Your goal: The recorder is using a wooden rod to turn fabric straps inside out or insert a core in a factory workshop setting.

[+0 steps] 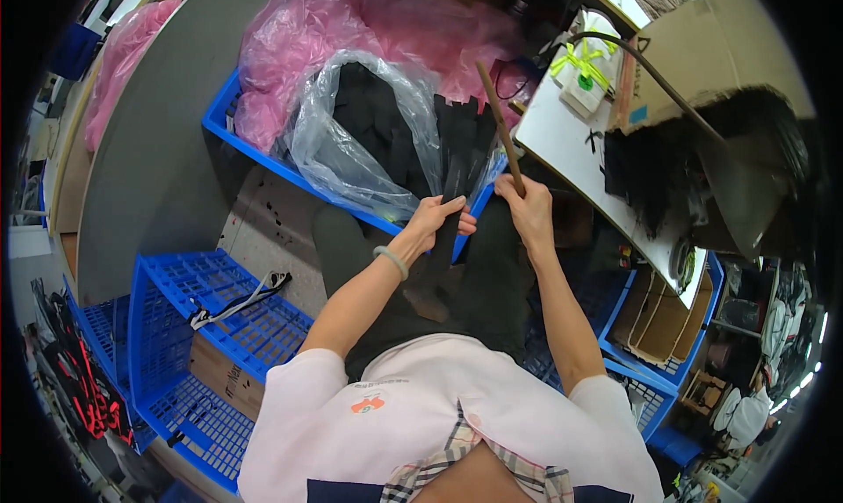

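My left hand (436,216) pinches a long black fabric strip (454,182) that hangs down over my lap. A pale green band sits on that wrist. My right hand (525,206) is closed around a thin brown wooden stick (499,122) that points up and away from me. The two hands are close together above my dark trousers. Just beyond them, more black fabric pieces (378,125) lie in a clear plastic bag (334,151) inside a blue plastic crate (230,108).
Pink plastic bags (299,37) fill the crate's far side. An empty blue crate (219,318) stands on edge at my left. At my right a white board (562,134) holds a neon-yellow item, black scraps and a cardboard box (711,55). More blue crates (667,389) sit lower right.
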The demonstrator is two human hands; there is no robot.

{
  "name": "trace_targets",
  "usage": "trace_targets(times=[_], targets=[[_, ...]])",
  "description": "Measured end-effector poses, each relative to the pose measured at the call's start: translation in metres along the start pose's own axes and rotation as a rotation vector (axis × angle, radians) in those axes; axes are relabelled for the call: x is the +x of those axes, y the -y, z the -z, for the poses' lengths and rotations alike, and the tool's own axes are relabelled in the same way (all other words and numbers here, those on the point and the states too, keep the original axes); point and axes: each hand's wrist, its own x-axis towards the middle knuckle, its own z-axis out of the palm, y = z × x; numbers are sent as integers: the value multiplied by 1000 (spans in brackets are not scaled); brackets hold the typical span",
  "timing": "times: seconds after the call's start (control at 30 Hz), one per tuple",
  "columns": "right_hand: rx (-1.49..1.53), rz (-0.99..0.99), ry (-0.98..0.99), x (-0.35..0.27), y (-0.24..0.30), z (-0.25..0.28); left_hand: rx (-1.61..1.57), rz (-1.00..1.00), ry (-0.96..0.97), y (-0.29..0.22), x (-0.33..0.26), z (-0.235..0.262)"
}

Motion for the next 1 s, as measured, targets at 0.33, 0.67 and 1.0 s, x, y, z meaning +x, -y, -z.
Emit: trace_targets(times=[0.33, 0.67, 1.0], targets=[[51, -231, 195, 6, -14, -5, -53, 198, -16, 8, 102, 35], [-64, 318, -107, -48, 29, 40, 1383, -634, -394, -4, 59, 14], [-560, 114, -807, -18, -32, 136, 873, -857, 233, -18, -4, -187]])
